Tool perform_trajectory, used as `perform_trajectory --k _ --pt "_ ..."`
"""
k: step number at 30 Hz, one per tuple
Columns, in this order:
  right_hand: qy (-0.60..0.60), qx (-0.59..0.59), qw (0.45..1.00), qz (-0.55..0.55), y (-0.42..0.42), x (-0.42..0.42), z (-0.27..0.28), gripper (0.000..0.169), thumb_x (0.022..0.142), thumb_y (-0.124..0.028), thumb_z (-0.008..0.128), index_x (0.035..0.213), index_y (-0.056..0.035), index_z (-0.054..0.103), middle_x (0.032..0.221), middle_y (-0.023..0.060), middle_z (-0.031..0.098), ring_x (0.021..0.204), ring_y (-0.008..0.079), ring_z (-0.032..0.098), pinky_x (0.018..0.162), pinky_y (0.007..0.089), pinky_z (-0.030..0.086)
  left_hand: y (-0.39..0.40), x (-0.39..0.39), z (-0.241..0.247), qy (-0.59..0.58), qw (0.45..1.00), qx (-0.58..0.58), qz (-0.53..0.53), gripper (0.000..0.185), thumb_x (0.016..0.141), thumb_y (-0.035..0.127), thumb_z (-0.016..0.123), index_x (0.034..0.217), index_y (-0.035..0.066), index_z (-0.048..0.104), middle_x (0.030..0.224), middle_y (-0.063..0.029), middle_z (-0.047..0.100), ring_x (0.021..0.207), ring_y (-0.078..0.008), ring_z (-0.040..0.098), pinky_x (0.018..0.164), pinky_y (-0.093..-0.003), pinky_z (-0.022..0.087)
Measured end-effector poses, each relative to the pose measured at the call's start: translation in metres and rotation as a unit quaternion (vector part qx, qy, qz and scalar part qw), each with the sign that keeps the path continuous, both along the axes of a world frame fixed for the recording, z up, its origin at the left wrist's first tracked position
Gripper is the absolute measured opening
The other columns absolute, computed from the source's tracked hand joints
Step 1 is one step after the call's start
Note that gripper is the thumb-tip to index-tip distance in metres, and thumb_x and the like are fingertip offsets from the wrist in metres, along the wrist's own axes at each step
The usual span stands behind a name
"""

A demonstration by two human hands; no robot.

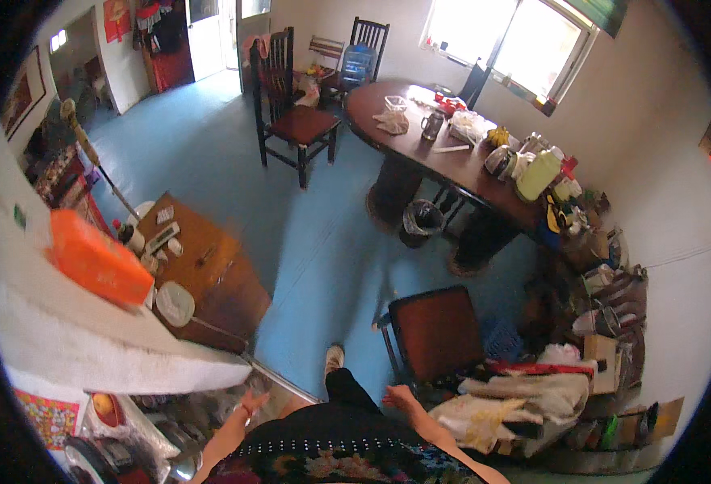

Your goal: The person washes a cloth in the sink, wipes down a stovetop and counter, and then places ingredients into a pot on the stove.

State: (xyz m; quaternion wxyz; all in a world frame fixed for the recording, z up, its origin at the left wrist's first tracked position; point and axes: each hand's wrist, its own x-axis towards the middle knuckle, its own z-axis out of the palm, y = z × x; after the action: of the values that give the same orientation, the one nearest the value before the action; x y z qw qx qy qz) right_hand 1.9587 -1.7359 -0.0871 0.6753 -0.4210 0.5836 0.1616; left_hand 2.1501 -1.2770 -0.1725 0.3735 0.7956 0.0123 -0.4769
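Note:
My left hand (255,401) hangs by the doorway at the end of a white wall, its fingers apart and nothing in them. My right hand (399,397) is beside my dark trousers, near a chair with a reddish-brown seat (437,333). Its fingers look curled, but blur hides whether they are closed; I see no object in it. One foot in a light shoe (334,358) is forward on the blue floor (307,290). To the right of my right hand, pale cloth (513,405) lies heaped over a chair.
A brown wooden table (210,260) stands left, with an orange box (98,260) beside it. Ahead right, an oval table (392,136) bears a mug (432,126), bananas (498,136) and bags. A lined waste bin (422,222) sits below. Another chair (304,125) stands further off.

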Motion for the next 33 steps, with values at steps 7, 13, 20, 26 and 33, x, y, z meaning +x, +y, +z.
perform_trajectory --k 7,13,20,26,33 --pt "-0.069 -0.223 0.951 0.202 -0.124 0.095 -0.046 0.017 0.076 -0.016 0.056 0.075 0.0009 0.054 0.061 0.0116 0.055 0.052 0.0234 0.056 0.043 0.0353 0.045 -0.055 0.064 0.081 0.055 0.987 0.118 -0.094 0.079 0.067 0.064 0.05 0.107 -0.004 0.045 0.104 -0.0237 0.054 0.098 -0.0343 0.054 0.081 -0.0392 0.042" --pt "-0.022 -0.207 0.955 0.213 -0.132 0.216 0.034 0.02 0.075 -0.018 0.054 0.075 0.0021 0.057 0.063 0.009 0.056 0.051 0.0182 0.057 0.047 0.0303 0.048 -0.083 0.152 0.077 0.009 0.975 0.169 -0.142 0.084 0.067 0.072 0.042 0.09 -0.007 0.06 0.095 -0.0242 0.059 0.097 -0.0348 0.054 0.08 -0.0389 0.042" --pt "0.01 -0.11 0.991 0.07 -0.167 0.211 0.015 0.02 0.075 -0.019 0.057 0.075 0.0009 0.057 0.061 0.0093 0.055 0.048 0.0216 0.054 0.044 0.0318 0.046 -0.235 0.364 0.159 -0.033 0.952 0.142 -0.27 0.078 0.065 0.048 0.066 0.121 0.0 0.04 0.108 -0.0221 0.053 0.1 -0.0356 0.052 0.083 -0.0382 0.042" --pt "0.15 -0.098 0.968 -0.175 -0.163 0.215 0.066 0.02 0.075 -0.017 0.056 0.081 0.0021 0.054 0.062 0.0147 0.053 0.047 0.0248 0.055 0.036 0.0331 0.043 -0.447 0.518 0.267 -0.262 0.856 0.129 -0.426 0.076 0.067 0.045 0.065 0.128 0.011 0.033 0.13 -0.015 0.036 0.12 -0.0303 0.034 0.094 -0.0494 0.029" --pt "0.047 -0.121 0.968 -0.215 -0.169 0.26 0.056 0.02 0.076 -0.015 0.056 0.074 0.0052 0.054 0.058 0.0146 0.055 0.045 0.0228 0.055 0.036 0.0317 0.042 -0.631 0.563 0.304 -0.412 0.771 0.012 -0.485 0.082 0.065 0.043 0.068 0.131 0.014 0.028 0.137 -0.0148 0.023 0.122 -0.0322 0.03 0.095 -0.0517 0.027"
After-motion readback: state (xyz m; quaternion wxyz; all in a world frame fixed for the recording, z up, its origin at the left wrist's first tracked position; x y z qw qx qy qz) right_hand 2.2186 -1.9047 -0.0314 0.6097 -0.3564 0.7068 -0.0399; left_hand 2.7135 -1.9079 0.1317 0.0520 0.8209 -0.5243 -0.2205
